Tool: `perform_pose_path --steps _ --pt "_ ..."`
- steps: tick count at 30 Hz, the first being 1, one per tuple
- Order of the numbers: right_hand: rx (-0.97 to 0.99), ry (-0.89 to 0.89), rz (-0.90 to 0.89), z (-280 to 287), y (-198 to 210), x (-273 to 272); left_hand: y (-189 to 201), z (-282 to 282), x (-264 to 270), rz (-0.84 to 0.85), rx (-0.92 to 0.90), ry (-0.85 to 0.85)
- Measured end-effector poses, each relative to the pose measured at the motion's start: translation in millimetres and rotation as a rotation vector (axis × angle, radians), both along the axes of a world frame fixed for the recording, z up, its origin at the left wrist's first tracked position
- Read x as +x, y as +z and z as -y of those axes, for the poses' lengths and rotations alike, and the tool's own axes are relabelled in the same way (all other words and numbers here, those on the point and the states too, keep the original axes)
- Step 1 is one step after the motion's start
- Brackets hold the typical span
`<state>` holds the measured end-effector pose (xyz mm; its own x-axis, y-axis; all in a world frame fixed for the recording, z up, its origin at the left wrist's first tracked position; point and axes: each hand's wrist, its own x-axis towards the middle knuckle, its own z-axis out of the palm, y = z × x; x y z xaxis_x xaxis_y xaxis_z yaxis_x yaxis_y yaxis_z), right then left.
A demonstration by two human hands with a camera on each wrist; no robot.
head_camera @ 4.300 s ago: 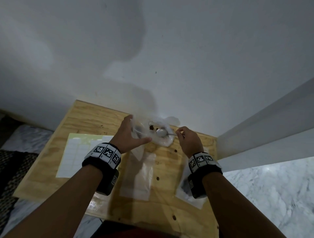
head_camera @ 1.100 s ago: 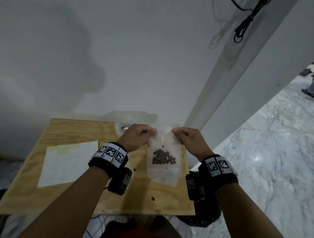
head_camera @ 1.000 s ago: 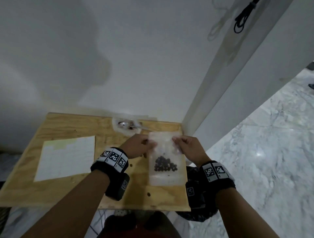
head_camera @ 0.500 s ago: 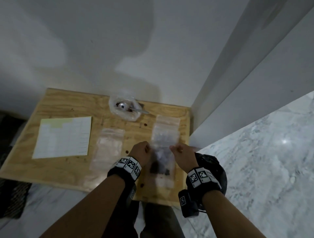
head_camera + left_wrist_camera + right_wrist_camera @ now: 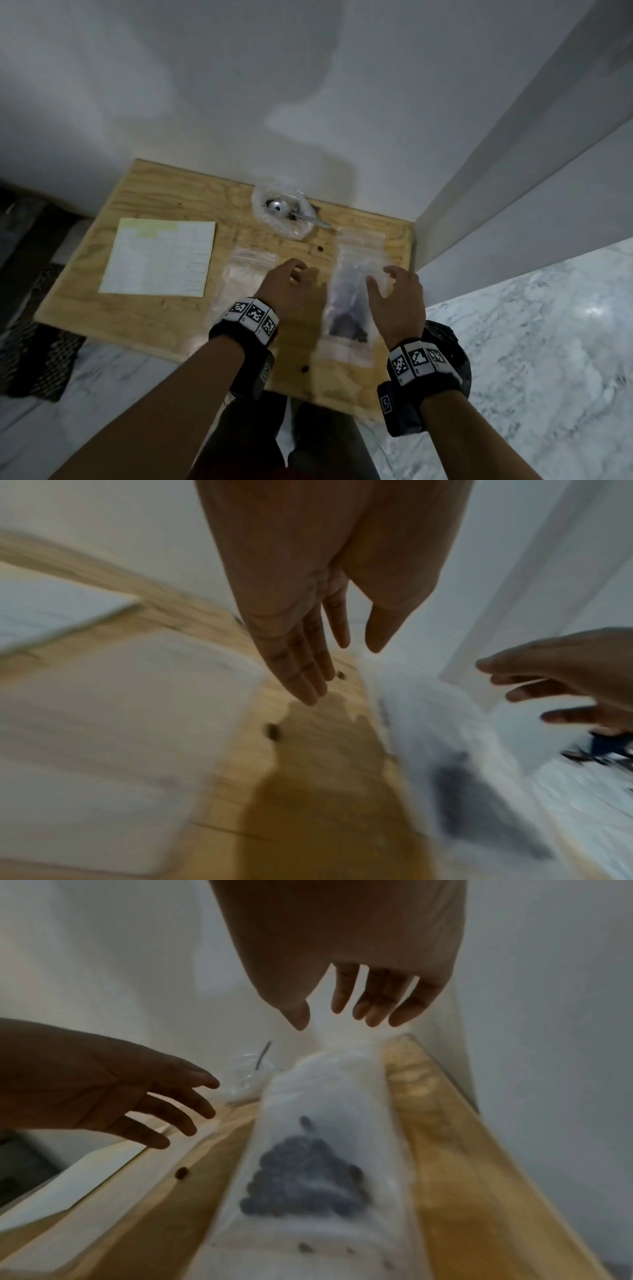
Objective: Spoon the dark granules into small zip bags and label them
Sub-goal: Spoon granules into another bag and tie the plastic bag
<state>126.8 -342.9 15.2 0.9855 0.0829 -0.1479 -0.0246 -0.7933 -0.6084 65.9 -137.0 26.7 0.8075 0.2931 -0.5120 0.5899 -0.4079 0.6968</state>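
Observation:
A small clear zip bag (image 5: 352, 274) lies flat on the right part of the wooden board (image 5: 154, 315). Dark granules (image 5: 304, 1175) are heaped in its near half. My left hand (image 5: 294, 274) hovers just left of the bag with straight fingers (image 5: 301, 669) and holds nothing. My right hand (image 5: 380, 277) is spread over the bag's right edge, also empty, fingers (image 5: 373, 1001) apart. At the back of the board, the metal spoon (image 5: 291, 210) rests in a crumpled clear source bag (image 5: 274, 222).
A white label sheet (image 5: 157, 257) lies on the board's left half. Empty zip bags (image 5: 246, 274) lie between the sheet and my left hand. A few loose granules (image 5: 272, 730) dot the wood. A white wall runs behind, a door frame (image 5: 496, 171) at the right.
Both hands pinched the filled bag's top corners and held it up, then lowered it. Now the bag lies on the board and both hands have let go and opened.

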Motion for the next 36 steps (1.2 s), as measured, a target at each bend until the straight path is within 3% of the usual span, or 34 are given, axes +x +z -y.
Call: perform_pose_path --steps 3,8,12,17,21,24,27,32,36 --pt "0.046 0.21 0.066 -34 13 -3 3 -41 -21 0.023 0.141 0.09" --pt "0.006 0.566 -0.247 -107 15 -12 -17 -96 -53 -0.279 0.379 0.092" --pt "-0.152 0.71 -0.302 -146 -14 -16 -38 -107 -57 -0.329 0.477 0.0" --pt "-0.219 0.637 -0.276 -170 -38 -12 -44 -106 -52 -0.272 0.427 -0.005" --pt "-0.088 0.428 -0.353 -187 -45 -8 -49 -115 -50 -0.254 0.388 -0.013" --pt "-0.01 0.356 -0.278 -187 -38 0 -47 -124 -52 -0.167 0.28 0.07" --pt "0.035 0.401 -0.188 -183 -28 6 -46 -136 -58 -0.093 0.163 0.059" --pt "0.198 0.463 -0.262 -176 -4 16 -25 -151 -58 0.03 0.051 0.114" --pt "0.281 0.582 -0.26 -173 41 23 7 -161 -48 0.168 0.033 0.163"
